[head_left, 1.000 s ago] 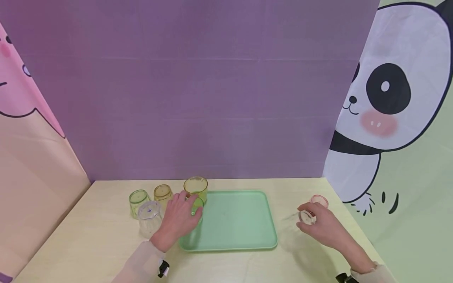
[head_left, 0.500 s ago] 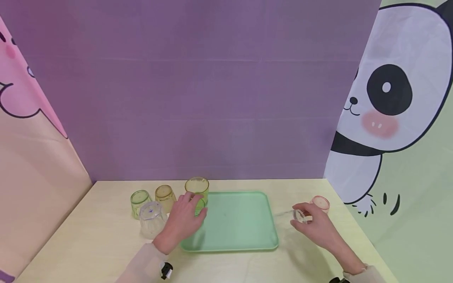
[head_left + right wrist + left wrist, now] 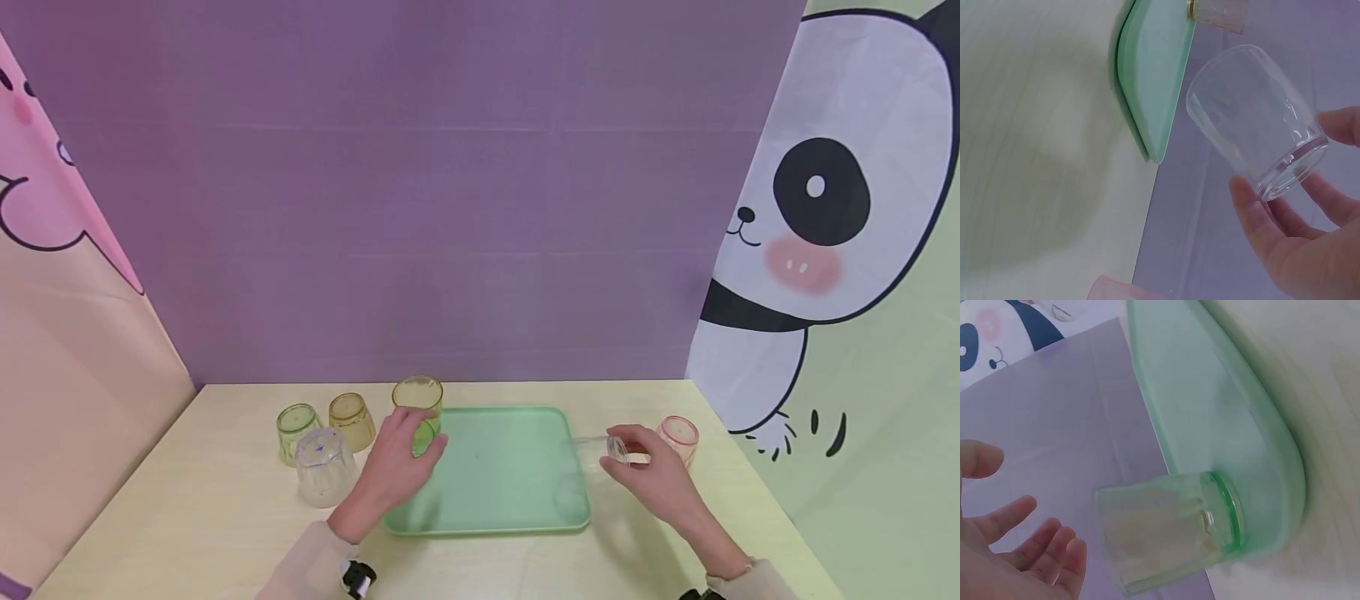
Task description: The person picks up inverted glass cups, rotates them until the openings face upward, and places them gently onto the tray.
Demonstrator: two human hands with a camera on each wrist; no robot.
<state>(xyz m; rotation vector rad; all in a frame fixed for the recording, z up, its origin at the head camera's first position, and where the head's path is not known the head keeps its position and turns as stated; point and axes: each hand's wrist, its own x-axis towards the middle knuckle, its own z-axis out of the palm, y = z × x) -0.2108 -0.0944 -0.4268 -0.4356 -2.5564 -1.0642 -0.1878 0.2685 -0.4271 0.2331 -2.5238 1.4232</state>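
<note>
My right hand [image 3: 651, 475] pinches a clear drinking glass [image 3: 1254, 119] near its base with thumb and fingertips. In the head view the glass lies tilted in the air, its mouth pointing left over the right edge of the green tray [image 3: 510, 500]. My left hand [image 3: 397, 462] is beside a green glass [image 3: 1160, 531] standing upright on the tray's left part. Its fingers are spread and apart from that glass in the left wrist view. Behind it a larger yellow glass [image 3: 417, 390] stands upright at the tray's back left corner, partly hidden by the hand.
Left of the tray, a green glass [image 3: 297, 433], an amber glass [image 3: 351, 421] and a clear glass [image 3: 324, 471] stand upside down. A pink glass [image 3: 681, 435] stands upside down behind my right hand. A purple backdrop [image 3: 480, 250] closes the table's far edge.
My right hand has moved left toward the tray with the clear glass, tipping its mouth further left. The left hand's thumb has drawn away from the green glass.
</note>
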